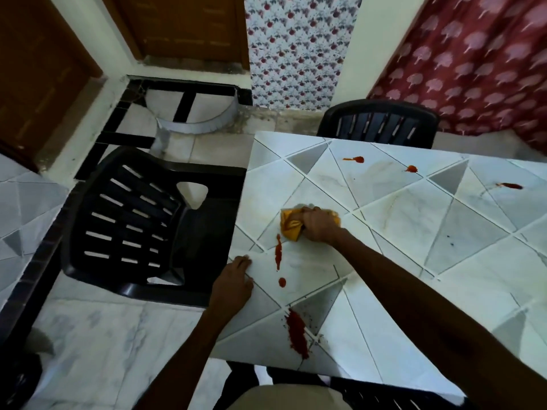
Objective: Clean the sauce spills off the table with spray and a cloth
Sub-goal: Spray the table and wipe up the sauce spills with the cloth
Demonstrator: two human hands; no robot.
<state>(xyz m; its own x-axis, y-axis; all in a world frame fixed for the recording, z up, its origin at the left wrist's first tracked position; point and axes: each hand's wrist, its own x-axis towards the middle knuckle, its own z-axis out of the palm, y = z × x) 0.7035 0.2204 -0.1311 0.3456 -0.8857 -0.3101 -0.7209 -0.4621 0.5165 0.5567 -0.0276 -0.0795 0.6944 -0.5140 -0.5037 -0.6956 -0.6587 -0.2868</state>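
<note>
Grips the cloth (291,224), yellow and bunched, in the right hand (321,223), fingers curled over it, knuckles up. Presses it down on the bench (444,261), toward the left edge, about midway along that side.

At the cloth's near corner, touching or just short of it, hard to tell: a thin red streak (278,253) running toward the near edge. Just past its end, a round drop (282,282). Nearer still, close to the near edge, a broad dark-red smear (297,332) with small specks around it. Well apart, across the far half: a left spot (355,159) near the far edge, a middle spot (411,168) to its right, a right spot (510,186) further along.

Rests the left hand (233,284) flat on the bench's left edge, fingers laid fairly straight, holding nothing, near the streak but apart from it.

Bench top pale, with diagonal lines and grey triangles. Black plastic chair (133,220) just beside the left edge, seat toward the bench. Far chair (379,122), also black, at the far edge. Pale marble floor (103,327) below. Behind, a floral curtain (296,48), a red curtain (473,60) to its right, a brown door (183,25) to its left.
</note>
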